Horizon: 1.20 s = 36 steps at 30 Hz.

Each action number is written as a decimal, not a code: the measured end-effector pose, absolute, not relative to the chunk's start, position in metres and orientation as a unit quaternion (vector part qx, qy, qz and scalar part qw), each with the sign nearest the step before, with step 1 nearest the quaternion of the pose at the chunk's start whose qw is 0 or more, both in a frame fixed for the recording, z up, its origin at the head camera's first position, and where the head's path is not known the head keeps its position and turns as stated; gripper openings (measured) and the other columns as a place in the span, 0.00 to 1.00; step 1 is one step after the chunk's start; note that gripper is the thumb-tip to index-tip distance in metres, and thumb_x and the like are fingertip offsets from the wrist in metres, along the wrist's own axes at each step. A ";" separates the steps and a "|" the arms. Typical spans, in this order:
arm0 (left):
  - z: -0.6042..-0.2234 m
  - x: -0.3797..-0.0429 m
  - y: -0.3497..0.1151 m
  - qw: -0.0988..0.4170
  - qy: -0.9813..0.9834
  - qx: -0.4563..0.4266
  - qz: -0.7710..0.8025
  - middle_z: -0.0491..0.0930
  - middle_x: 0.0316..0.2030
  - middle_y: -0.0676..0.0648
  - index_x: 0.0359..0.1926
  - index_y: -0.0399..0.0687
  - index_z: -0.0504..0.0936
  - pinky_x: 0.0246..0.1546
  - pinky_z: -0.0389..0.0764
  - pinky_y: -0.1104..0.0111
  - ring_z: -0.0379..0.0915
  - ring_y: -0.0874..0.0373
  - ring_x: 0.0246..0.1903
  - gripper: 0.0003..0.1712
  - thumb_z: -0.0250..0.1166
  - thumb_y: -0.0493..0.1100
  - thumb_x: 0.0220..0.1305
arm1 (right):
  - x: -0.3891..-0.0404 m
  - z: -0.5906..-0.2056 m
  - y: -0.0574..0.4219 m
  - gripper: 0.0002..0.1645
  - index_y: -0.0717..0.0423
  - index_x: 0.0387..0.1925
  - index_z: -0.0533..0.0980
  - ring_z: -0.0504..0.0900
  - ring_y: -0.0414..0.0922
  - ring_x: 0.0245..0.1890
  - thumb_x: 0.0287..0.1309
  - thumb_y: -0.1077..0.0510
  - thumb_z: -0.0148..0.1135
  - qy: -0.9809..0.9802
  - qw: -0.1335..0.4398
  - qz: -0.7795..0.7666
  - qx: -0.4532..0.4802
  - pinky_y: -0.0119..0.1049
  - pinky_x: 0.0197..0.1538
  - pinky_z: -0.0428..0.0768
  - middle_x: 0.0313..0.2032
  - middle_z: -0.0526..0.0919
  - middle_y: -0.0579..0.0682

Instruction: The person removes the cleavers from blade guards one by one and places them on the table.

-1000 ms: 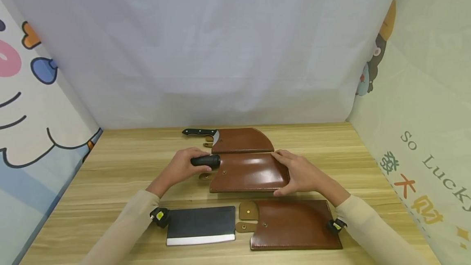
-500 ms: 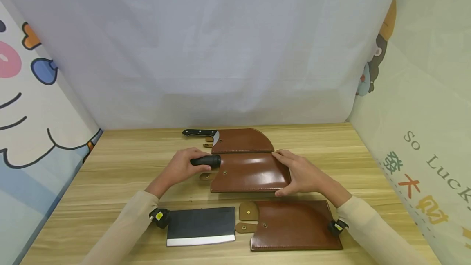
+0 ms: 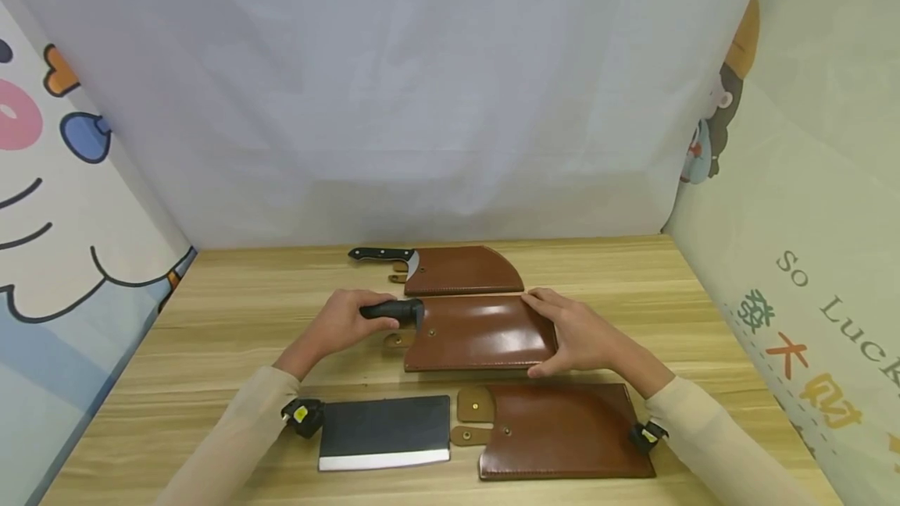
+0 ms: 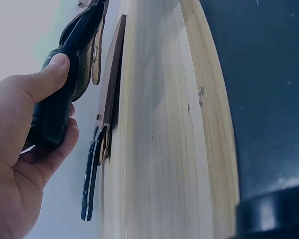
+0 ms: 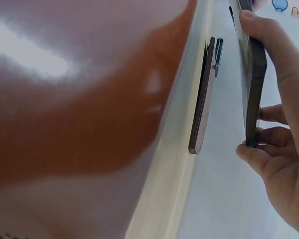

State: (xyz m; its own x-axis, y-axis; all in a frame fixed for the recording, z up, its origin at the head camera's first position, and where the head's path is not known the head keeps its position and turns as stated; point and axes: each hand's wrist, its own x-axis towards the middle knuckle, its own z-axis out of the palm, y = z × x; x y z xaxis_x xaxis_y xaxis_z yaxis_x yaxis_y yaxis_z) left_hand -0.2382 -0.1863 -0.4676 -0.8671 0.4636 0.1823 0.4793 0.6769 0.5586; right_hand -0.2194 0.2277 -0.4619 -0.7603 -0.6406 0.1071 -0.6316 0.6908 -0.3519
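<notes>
In the head view my left hand (image 3: pixel 341 325) grips the black handle (image 3: pixel 385 310) of a cleaver. A thin strip of its blade (image 3: pixel 419 315) shows at the mouth of a brown leather sheath (image 3: pixel 485 332); the rest of the blade is hidden inside. My right hand (image 3: pixel 582 336) holds the sheath's right end, with thumb and fingers on opposite edges. The left wrist view has my thumb lying along the handle (image 4: pixel 55 104). From the right wrist, the sheath (image 5: pixel 252 89) appears edge-on, raised above the table, between my thumb and fingertips. A tan snap strap (image 3: pixel 398 340) hangs below the handle.
Behind lies another cleaver in a brown sheath (image 3: pixel 464 269), its black riveted handle (image 3: pixel 380 254) pointing left. In front are a bare dark cleaver blade (image 3: pixel 385 426) beside my left forearm and a larger brown sheath (image 3: pixel 569 432) under my right wrist. A white cloth (image 3: pixel 436 100) stands behind the table.
The cleaver handle has slid slightly left, and a strip of blade now shows at the sheath's mouth. The sheath has shifted a little toward me. The other pieces lie as before.
</notes>
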 end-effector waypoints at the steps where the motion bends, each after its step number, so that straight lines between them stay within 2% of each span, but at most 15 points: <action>1: -0.468 -0.238 -0.187 0.012 -0.915 -0.258 -0.308 0.88 0.49 0.42 0.58 0.44 0.86 0.35 0.76 0.64 0.79 0.60 0.34 0.29 0.76 0.53 0.60 | -0.219 -0.462 0.228 0.72 0.64 0.75 0.62 0.69 0.66 0.69 0.36 0.31 0.83 0.919 0.012 -0.188 -0.346 0.60 0.63 0.73 0.71 0.66 0.68; 8: -0.467 -0.238 -0.190 0.013 -0.914 -0.262 -0.311 0.88 0.48 0.43 0.58 0.44 0.86 0.34 0.75 0.65 0.78 0.61 0.33 0.29 0.75 0.54 0.60 | -0.220 -0.463 0.228 0.72 0.63 0.76 0.62 0.65 0.66 0.71 0.36 0.32 0.83 0.918 0.017 -0.194 -0.344 0.61 0.65 0.71 0.72 0.65 0.68; 15: -0.468 -0.237 -0.193 0.019 -0.916 -0.262 -0.304 0.88 0.48 0.42 0.58 0.42 0.85 0.34 0.75 0.64 0.79 0.61 0.34 0.30 0.75 0.54 0.61 | -0.220 -0.464 0.230 0.71 0.64 0.75 0.62 0.68 0.65 0.70 0.36 0.32 0.83 0.917 0.016 -0.198 -0.347 0.60 0.64 0.72 0.71 0.66 0.68; 36: -0.470 -0.235 -0.198 0.078 -0.914 -0.270 -0.293 0.89 0.45 0.42 0.54 0.40 0.87 0.36 0.78 0.60 0.85 0.51 0.38 0.27 0.78 0.50 0.58 | -0.219 -0.467 0.236 0.71 0.62 0.76 0.62 0.69 0.66 0.69 0.36 0.31 0.82 0.918 0.021 -0.204 -0.340 0.60 0.63 0.73 0.72 0.65 0.68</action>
State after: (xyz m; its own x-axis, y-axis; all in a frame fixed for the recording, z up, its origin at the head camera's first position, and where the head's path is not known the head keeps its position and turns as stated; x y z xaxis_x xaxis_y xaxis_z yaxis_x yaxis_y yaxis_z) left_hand -0.2345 -0.1977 -0.4699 -0.8422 0.4472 0.3011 0.5389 0.6823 0.4941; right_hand -0.2194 0.2357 -0.4671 -0.7684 -0.6320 0.1003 -0.6149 0.6858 -0.3892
